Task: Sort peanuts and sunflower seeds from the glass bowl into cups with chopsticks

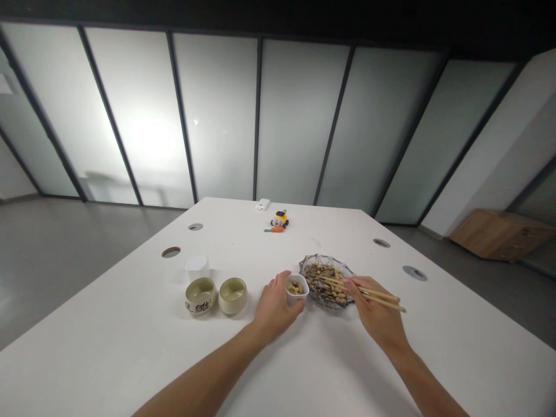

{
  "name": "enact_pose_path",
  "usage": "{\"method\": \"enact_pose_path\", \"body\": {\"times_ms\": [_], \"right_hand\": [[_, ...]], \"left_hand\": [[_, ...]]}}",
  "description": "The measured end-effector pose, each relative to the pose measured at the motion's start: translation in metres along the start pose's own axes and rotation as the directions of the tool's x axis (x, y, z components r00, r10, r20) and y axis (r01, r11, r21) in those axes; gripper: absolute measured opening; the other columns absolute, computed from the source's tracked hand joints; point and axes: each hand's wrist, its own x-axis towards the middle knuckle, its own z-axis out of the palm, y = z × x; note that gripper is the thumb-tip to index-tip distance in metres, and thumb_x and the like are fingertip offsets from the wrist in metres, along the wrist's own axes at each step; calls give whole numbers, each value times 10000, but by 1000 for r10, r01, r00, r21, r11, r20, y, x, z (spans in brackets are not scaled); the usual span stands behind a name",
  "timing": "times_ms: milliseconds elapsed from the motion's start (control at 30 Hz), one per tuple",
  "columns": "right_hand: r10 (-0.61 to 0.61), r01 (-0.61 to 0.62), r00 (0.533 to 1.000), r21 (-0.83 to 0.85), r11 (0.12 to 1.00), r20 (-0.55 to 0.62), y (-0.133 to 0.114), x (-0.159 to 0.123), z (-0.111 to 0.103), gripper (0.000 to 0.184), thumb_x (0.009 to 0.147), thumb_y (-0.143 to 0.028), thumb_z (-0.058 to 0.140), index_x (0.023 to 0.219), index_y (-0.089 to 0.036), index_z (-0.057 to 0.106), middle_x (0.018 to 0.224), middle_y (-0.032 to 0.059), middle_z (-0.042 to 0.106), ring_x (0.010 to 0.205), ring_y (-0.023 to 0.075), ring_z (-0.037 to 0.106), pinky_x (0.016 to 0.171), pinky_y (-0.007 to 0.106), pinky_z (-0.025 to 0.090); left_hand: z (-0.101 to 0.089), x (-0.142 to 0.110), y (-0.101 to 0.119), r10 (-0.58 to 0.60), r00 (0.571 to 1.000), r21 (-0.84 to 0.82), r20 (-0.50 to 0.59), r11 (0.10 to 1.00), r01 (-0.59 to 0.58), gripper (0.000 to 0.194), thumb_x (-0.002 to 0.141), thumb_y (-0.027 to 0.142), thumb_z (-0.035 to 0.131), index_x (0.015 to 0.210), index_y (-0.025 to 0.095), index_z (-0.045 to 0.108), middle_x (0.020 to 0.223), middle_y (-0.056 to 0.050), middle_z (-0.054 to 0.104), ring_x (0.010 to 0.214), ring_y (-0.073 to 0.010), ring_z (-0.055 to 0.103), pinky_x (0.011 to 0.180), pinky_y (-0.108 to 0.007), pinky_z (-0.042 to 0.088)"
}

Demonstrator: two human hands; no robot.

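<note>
My left hand (274, 306) is wrapped round a small white square cup (297, 299), which has several peanuts (295, 288) inside. Held in my right hand (379, 315) is a pair of wooden chopsticks (382, 297), their tips reaching into a clear glass bowl (309, 260). Unshelled peanuts (341, 294) and striped sunflower seeds (317, 272) fill that bowl, just right of the white cup. Whether the chopstick tips pinch anything is too small to tell.
Left of my left hand stand two beige ceramic cups, one with dark characters (201, 297) and one plain (233, 296). Behind them is a white container (197, 267). Farther back lie a toy carrot (274, 230), a yellow toy vehicle (280, 219) and a white box (263, 204).
</note>
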Motion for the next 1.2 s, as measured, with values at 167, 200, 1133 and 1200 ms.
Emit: {"method": "enact_pose_path", "body": {"times_ms": [167,200,1133,1200], "right_hand": [[67,-67,997,5,998,-29,2,2,-4,483,967,-667,578,853,-238,769,869,83,779,812,268,747,790,427,625],[123,-121,992,37,992,-39,4,3,-5,491,948,-685,596,863,-232,769,876,89,783,820,279,755,793,444,633],[-105,101,994,-152,983,-19,3,8,-15,502,1054,-595,469,809,-231,713,775,40,737,677,194,701,646,316,518],[-106,104,994,-159,982,-5,5,8,-14,498,1057,-590,470,812,-231,713,784,41,737,687,196,704,660,320,523]], "left_hand": [[-1,-1,1,6,1000,-9,6,1000,-6,688,853,350,702,1480,184,471,1432,-131,631,1332,-314,573,1162,-431,415],[-1,-1,1,7,1000,-12,4,1000,-7,686,852,348,704,1478,188,472,1431,-129,632,1333,-313,574,1163,-431,414],[-2,0,2,5,1000,-9,15,1000,-5,693,852,329,706,1480,162,464,1442,-143,620,1345,-309,561,1171,-425,396],[-2,0,2,6,1000,-6,17,1000,-6,690,856,337,705,1479,163,464,1439,-142,621,1343,-313,561,1170,-430,397]]}}
